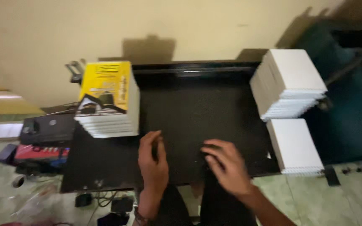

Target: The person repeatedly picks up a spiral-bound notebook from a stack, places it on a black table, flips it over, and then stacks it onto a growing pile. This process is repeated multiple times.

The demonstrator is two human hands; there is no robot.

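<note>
My left hand [152,161] rests on the black table [189,104] near its front edge, fingers slightly curled, holding nothing. My right hand [227,165] lies beside it on the table, fingers spread, also with nothing in it. A stack of books with a yellow cover [107,98] stands at the table's left, just beyond my left hand. A tall stack of white books [288,81] stands at the right, and a lower white stack [296,146] lies in front of it.
A black case [47,129] and a red flat object [40,152] sit on the floor at the left, with cables [101,201] below the table. A dark teal chair [352,104] stands at the right. A beige wall is behind.
</note>
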